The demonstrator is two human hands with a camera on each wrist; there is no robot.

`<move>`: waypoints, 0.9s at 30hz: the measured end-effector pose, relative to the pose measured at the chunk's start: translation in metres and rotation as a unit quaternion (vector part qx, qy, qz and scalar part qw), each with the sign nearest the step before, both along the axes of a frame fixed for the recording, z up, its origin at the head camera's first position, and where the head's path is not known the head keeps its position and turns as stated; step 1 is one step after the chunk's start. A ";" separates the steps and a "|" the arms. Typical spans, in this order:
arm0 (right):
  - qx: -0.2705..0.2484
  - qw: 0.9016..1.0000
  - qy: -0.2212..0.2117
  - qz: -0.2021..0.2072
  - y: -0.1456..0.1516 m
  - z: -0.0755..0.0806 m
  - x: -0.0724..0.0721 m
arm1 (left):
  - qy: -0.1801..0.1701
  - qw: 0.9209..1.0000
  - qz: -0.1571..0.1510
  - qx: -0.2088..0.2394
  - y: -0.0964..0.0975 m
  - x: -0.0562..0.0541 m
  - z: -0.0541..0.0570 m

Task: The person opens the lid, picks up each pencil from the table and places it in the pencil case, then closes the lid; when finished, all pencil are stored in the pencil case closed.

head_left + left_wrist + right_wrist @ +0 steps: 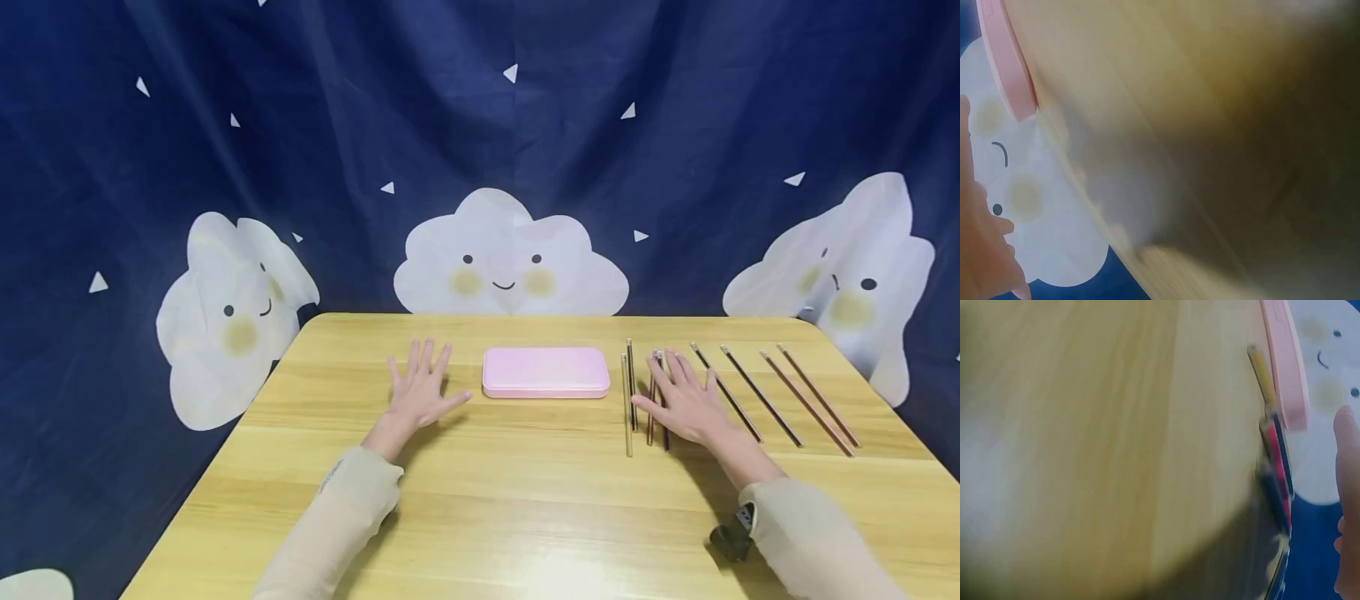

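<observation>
A closed pink pencil case point(546, 372) lies flat toward the back of the table. To its left my left hand point(422, 393) is spread with straight fingers and holds nothing. Over the pencils to the right of the case, my right hand point(688, 404) is spread too, palm down, and covers parts of some of them. A gold pencil point(627, 417) and a dark pencil point(632, 392) lie nearest the case. Farther right come two dark pencils, one of them this black pencil point(761, 396), then two reddish-brown pencils, including this outermost one point(819, 393).
The wooden table point(480, 517) has rounded back corners. Behind it hangs a dark blue curtain point(517, 125) printed with smiling clouds and small white triangles. A black device point(731, 537) is strapped at my right wrist, by the sleeve cuff.
</observation>
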State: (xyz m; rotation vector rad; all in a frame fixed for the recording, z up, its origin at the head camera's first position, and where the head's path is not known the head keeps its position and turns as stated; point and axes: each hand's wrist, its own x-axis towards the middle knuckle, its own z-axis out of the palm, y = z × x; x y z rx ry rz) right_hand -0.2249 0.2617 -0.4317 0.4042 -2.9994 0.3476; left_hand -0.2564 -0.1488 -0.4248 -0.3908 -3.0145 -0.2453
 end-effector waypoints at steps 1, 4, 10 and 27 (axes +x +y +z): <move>0.002 1.000 -0.001 0.005 -0.004 0.000 -0.002 | 0.002 1.000 0.000 -0.001 0.001 -0.001 0.000; 0.005 1.000 -0.002 0.022 -0.019 0.000 -0.010 | 0.006 1.000 -0.009 0.004 0.004 -0.003 0.000; 0.012 0.998 -0.013 0.062 -0.054 0.001 -0.024 | 0.014 0.999 -0.040 -0.026 0.010 -0.009 -0.001; 0.034 0.989 -0.015 0.146 -0.109 -0.008 -0.046 | -0.082 0.984 -0.125 0.092 0.035 -0.031 -0.007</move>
